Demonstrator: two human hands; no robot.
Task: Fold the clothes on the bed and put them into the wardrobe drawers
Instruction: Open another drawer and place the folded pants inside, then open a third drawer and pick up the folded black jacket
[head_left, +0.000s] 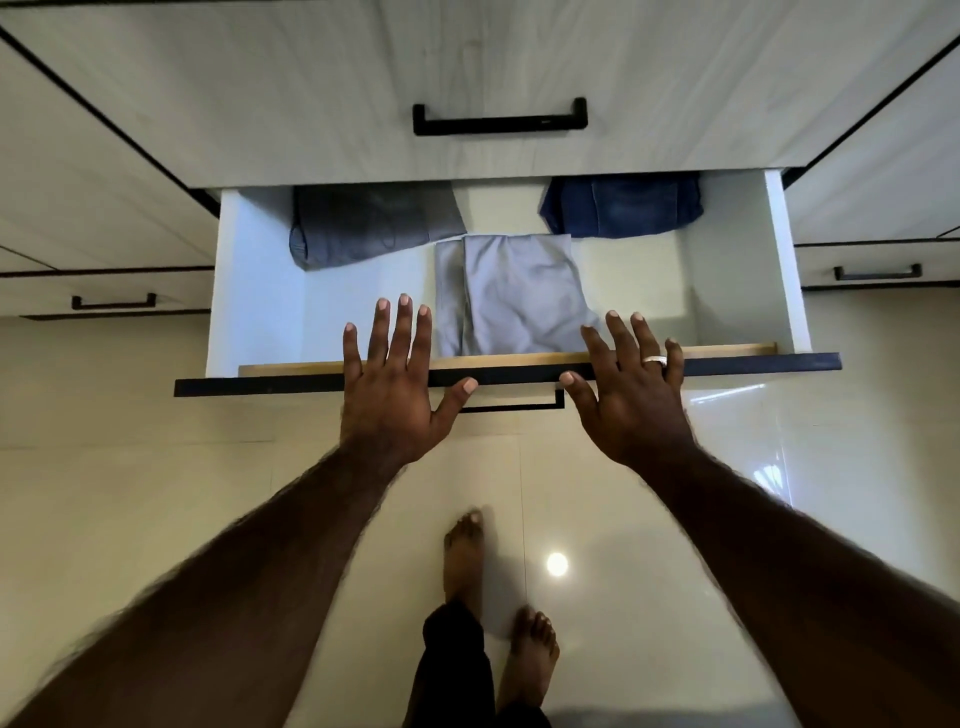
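Note:
A white wardrobe drawer (779, 270) stands pulled out below me, its dark front edge (260, 387) nearest. Inside lie a folded light grey garment (519, 296) at the front middle, a folded dark grey garment (363, 226) at the back left and folded blue jeans (623, 205) at the back right. My left hand (395, 384) and my right hand (626, 395) hover spread over the drawer's front edge, fingers straight, holding nothing. They flank the light grey garment without touching it.
A closed drawer with a black handle (500, 118) sits above the open one. More closed drawers with handles (113, 301) (878, 272) flank it. My bare feet (462, 556) stand on glossy cream floor tiles (156, 519) below the drawer front.

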